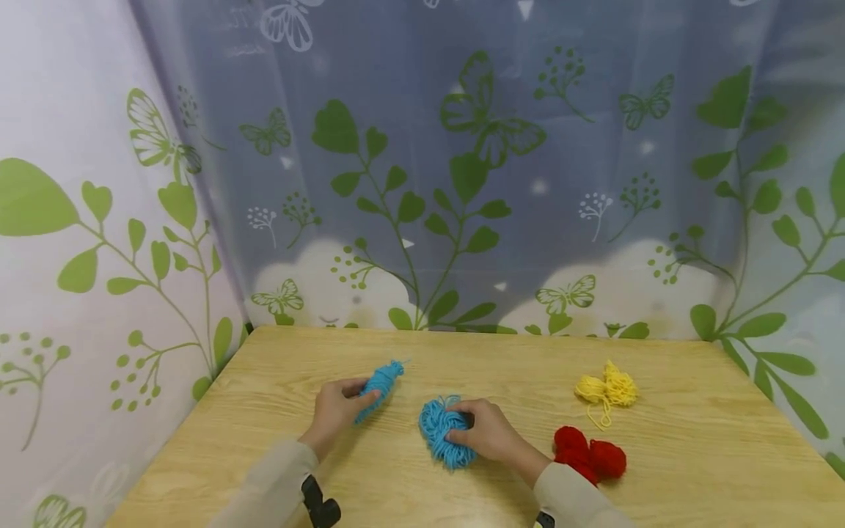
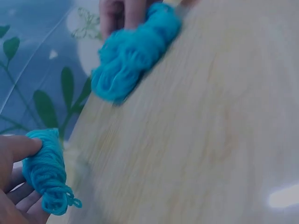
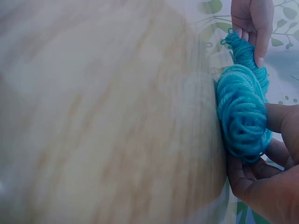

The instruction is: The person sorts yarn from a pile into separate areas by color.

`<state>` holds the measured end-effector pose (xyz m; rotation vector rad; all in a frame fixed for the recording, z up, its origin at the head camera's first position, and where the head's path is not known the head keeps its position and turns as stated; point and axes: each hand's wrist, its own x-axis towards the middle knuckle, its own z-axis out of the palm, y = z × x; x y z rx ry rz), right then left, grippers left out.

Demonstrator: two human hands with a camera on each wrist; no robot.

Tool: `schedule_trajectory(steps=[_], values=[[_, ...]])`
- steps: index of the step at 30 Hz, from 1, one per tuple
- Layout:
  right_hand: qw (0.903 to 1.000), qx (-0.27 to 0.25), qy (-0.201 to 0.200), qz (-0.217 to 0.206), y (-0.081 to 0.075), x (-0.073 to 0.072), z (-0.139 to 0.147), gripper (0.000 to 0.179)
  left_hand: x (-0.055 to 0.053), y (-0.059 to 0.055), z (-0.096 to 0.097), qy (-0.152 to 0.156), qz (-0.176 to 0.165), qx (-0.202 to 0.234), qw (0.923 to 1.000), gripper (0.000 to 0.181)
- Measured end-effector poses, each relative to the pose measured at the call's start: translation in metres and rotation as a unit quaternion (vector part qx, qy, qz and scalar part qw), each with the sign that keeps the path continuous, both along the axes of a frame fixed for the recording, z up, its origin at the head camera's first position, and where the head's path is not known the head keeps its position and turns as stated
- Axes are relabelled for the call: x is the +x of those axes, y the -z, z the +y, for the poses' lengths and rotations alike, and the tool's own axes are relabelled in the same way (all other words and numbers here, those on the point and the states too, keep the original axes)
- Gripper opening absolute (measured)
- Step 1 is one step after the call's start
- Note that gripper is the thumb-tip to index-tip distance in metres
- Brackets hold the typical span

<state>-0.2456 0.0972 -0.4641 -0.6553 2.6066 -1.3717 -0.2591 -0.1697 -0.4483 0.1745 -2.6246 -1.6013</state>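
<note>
My left hand (image 1: pixel 338 412) pinches a slim, tightly wound bundle of blue yarn (image 1: pixel 381 386) between thumb and fingers, its looped end pointing away from me. In the left wrist view this bundle (image 2: pixel 45 170) lies across the fingers with the thumb on top. To its right, my right hand (image 1: pixel 490 431) grips a looser, rounder skein of blue yarn (image 1: pixel 441 433) low over the table. Thumb and fingers wrap its side in the right wrist view, where the loops of the skein (image 3: pixel 243 114) face the camera. A gap separates the two blue pieces in the head view.
On the wooden table (image 1: pixel 277 469), a red yarn bundle (image 1: pixel 587 455) lies beside the right forearm, partly hidden by the sleeve. Farther back on the right sits a yellow yarn bundle (image 1: pixel 607 386) with a loose strand. A patterned curtain (image 1: pixel 409 161) borders the table's back edge.
</note>
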Motion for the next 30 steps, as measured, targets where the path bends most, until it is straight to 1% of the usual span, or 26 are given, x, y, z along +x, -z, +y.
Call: schedule_trajectory(steps=[2,8,12,14,17,19,21,26,30], values=[[1.0,0.0,0.0,-0.001,0.0,0.0,0.0,0.038,0.006,-0.001,0.004,-0.004,-0.007,0.009,0.9999,0.044],[1.0,0.0,0.001,-0.006,0.0,-0.001,-0.001,0.038,0.021,0.0,0.019,-0.003,-0.017,0.019,0.9997,0.044],[0.9999,0.001,0.008,-0.006,-0.001,0.0,-0.001,0.039,0.032,0.003,0.028,0.016,-0.018,0.016,0.9996,0.044],[0.9999,0.001,0.011,-0.004,-0.001,0.0,-0.001,0.039,0.037,0.006,0.031,0.036,-0.016,0.02,0.999,0.042],[0.9999,0.001,0.01,-0.003,0.0,0.0,-0.001,0.039,0.042,0.01,0.036,0.063,-0.024,0.036,0.9971,0.041],[1.0,0.001,0.007,-0.004,0.0,0.0,-0.001,0.038,0.044,0.011,0.039,0.076,-0.032,0.045,0.9956,0.04],[1.0,0.002,0.006,-0.004,0.0,0.0,-0.001,0.039,0.045,0.011,0.042,0.081,-0.038,0.043,0.995,0.04],[1.0,0.0,0.004,-0.002,0.001,0.0,-0.001,0.04,0.045,0.01,0.046,0.085,-0.04,0.035,0.995,0.039],[1.0,-0.003,0.003,-0.006,0.001,0.0,-0.001,0.041,0.045,0.01,0.047,0.084,-0.041,0.037,0.995,0.039]])
